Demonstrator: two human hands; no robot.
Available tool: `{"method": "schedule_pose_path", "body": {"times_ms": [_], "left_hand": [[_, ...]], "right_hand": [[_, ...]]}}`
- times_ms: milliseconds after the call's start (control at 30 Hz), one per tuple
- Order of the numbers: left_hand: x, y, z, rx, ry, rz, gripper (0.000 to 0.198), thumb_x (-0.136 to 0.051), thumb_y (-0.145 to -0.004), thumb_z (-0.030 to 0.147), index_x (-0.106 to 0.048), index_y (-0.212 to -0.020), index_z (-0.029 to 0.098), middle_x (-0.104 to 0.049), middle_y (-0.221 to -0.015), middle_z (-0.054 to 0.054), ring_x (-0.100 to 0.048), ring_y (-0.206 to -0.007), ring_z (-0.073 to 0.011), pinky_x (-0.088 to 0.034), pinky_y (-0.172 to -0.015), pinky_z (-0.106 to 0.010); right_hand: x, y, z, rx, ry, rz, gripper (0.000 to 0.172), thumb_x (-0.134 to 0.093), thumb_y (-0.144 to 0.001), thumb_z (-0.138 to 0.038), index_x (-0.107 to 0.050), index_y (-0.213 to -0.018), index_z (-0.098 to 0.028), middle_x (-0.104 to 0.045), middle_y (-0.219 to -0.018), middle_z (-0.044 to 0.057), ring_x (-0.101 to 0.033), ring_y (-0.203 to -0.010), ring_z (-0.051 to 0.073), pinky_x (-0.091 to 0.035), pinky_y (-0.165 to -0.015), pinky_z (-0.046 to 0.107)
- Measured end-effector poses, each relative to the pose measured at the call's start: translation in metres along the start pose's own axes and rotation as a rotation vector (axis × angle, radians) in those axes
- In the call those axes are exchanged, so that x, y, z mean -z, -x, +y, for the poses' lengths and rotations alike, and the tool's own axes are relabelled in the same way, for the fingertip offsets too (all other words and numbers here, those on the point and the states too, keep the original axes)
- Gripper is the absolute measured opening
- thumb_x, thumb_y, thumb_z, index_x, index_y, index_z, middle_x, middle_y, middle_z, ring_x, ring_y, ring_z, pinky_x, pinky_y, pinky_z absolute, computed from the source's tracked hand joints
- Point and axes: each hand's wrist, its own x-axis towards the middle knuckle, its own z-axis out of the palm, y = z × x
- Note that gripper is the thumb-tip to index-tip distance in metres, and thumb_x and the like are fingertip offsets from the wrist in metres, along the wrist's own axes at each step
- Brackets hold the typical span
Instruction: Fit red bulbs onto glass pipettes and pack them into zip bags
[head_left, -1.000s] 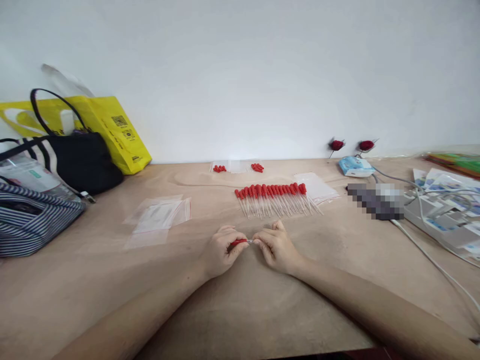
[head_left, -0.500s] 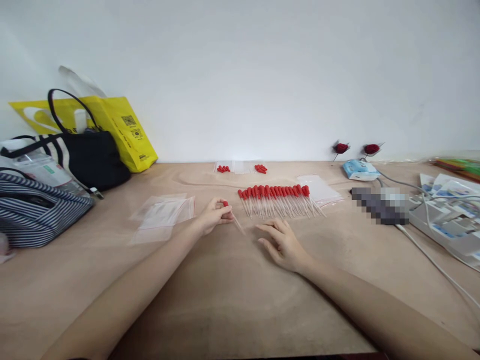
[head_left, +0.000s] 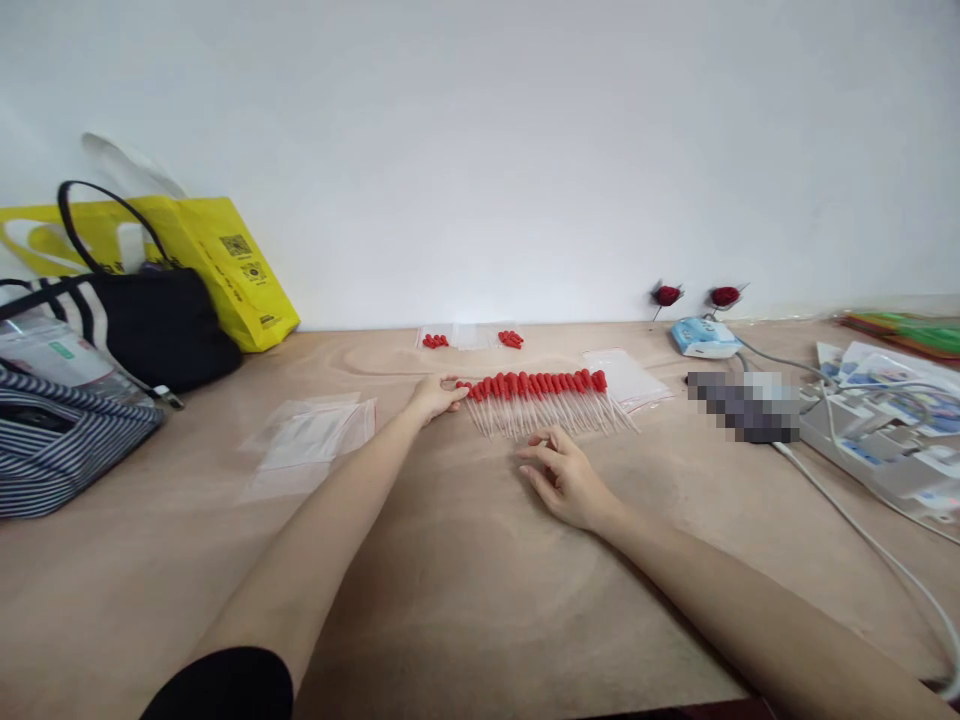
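1. Reaching forward, left hand at left end of the row of red-topped droppers; thumb and fingers drawn close together.
2. Left fingertips at the red top of the leftmost dropper. Cannot tell if pinching it or only touching; contact area too small.
3. Leftmost dropper lies on the table, just beside its neighbours, red top away from the person, clear stem slanting nearer.
4. Right hand free: fingers loosely curled, thumb apart from them, visible gap between. Hovering or resting, cannot tell.
5. Right hand is nearer the person than the row, just beside stem ends, apart from them.
6. Row: red tops side by side, some stems crossing, mid-table.
7. Behind row, near wall: two small clusters of red pieces, left cluster and right cluster, on clear plastic.
8. Flat clear bags left of left hand; another clear bag behind right end of row.
9. Far left: yellow bag, black bag, striped bag. Right: blue packet, white cable.
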Motion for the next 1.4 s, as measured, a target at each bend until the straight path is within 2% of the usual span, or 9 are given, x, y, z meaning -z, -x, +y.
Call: {"method": "schedule_pose_path", "body": {"times_ms": [133,300,500,667,800,1067,1200,1267,1400], "left_hand": [[0.0,0.005,-0.002,-0.096,-0.144,0.064,0.045,-0.066,-0.07,0.03,-0.055,-0.109,0.012,-0.062,-0.066,-0.002,-0.054,-0.043,-0.0076,-0.042,-0.048,-0.019],[0.013,0.04,-0.01,-0.314,-0.347,0.175,0.032,-0.055,-0.075,0.029,-0.059,-0.104,0.016,-0.064,-0.088,-0.006,-0.06,-0.078,-0.0171,-0.044,-0.078,-0.029],[0.09,0.088,-0.038,-0.454,-0.766,0.394,0.034,-0.049,-0.073,0.037,-0.064,-0.093,0.013,-0.06,-0.107,-0.013,-0.047,-0.109,-0.0278,-0.03,-0.097,-0.039],[0.137,0.1,-0.057,-0.14,-1.045,0.384,0.051,-0.042,-0.075,0.047,-0.057,-0.107,0.009,-0.056,-0.115,-0.016,-0.05,-0.107,-0.031,-0.04,-0.087,-0.036],[0.136,0.103,-0.056,-0.038,-1.045,0.309,0.036,-0.036,-0.08,0.033,-0.064,-0.095,0.015,-0.065,-0.101,-0.011,-0.058,-0.095,-0.0297,-0.043,-0.076,-0.034],[0.143,0.115,-0.039,0.0,-0.865,0.47,0.03,-0.042,-0.081,0.031,-0.065,-0.093,0.016,-0.069,-0.087,-0.005,-0.06,-0.088,-0.0254,-0.045,-0.068,-0.029],[0.123,0.132,-0.026,-0.374,-0.732,0.568,0.03,-0.041,-0.082,0.029,-0.062,-0.099,0.016,-0.063,-0.105,-0.006,-0.054,-0.102,-0.02,-0.041,-0.087,-0.03],[0.1,0.143,-0.021,-0.711,-0.603,0.345,0.025,-0.045,-0.08,0.026,-0.064,-0.093,0.017,-0.065,-0.098,-0.006,-0.057,-0.096,-0.0178,-0.041,-0.089,-0.031],[0.045,0.156,-0.018,-1.037,-0.492,-0.311,0.03,-0.041,-0.081,0.015,-0.067,-0.093,0.026,-0.067,-0.098,-0.003,-0.054,-0.104,-0.0173,-0.042,-0.09,-0.034]], "right_hand": [[0.001,0.0,-0.001,0.004,-0.009,0.001,0.019,-0.05,-0.079,-0.018,-0.058,-0.096,-0.02,-0.048,-0.097,0.008,-0.05,-0.08,0.016,-0.046,-0.073,0.034],[0.002,0.0,-0.001,0.003,-0.008,-0.006,0.017,-0.05,-0.078,-0.017,-0.059,-0.093,-0.018,-0.049,-0.096,0.008,-0.05,-0.078,0.015,-0.046,-0.072,0.033],[0.001,0.001,0.001,0.023,-0.01,-0.026,0.017,-0.05,-0.079,-0.018,-0.059,-0.092,-0.019,-0.051,-0.095,0.008,-0.05,-0.076,0.014,-0.046,-0.071,0.032],[0.0,0.0,0.001,0.032,0.001,-0.053,0.017,-0.049,-0.079,-0.018,-0.06,-0.092,-0.019,-0.051,-0.095,0.008,-0.051,-0.074,0.014,-0.046,-0.071,0.033],[0.0,0.0,0.0,0.038,-0.006,-0.05,0.017,-0.049,-0.079,-0.017,-0.06,-0.092,-0.019,-0.052,-0.095,0.008,-0.051,-0.076,0.014,-0.046,-0.072,0.033],[0.0,0.0,0.002,0.043,-0.003,-0.067,0.016,-0.05,-0.079,-0.018,-0.06,-0.091,-0.018,-0.051,-0.095,0.008,-0.052,-0.073,0.014,-0.046,-0.071,0.033],[0.005,-0.001,0.002,0.051,0.029,0.027,0.017,-0.049,-0.08,-0.02,-0.06,-0.093,-0.019,-0.052,-0.094,0.008,-0.053,-0.08,0.016,-0.045,-0.074,0.035],[0.011,0.0,0.004,0.038,0.024,0.109,0.019,-0.049,-0.081,-0.022,-0.059,-0.096,-0.019,-0.053,-0.093,0.009,-0.053,-0.084,0.018,-0.045,-0.075,0.036],[0.028,0.002,0.013,-0.005,-0.031,0.224,0.022,-0.044,-0.084,-0.026,-0.059,-0.099,-0.019,-0.054,-0.091,0.008,-0.054,-0.083,0.018,-0.046,-0.073,0.035]]}}
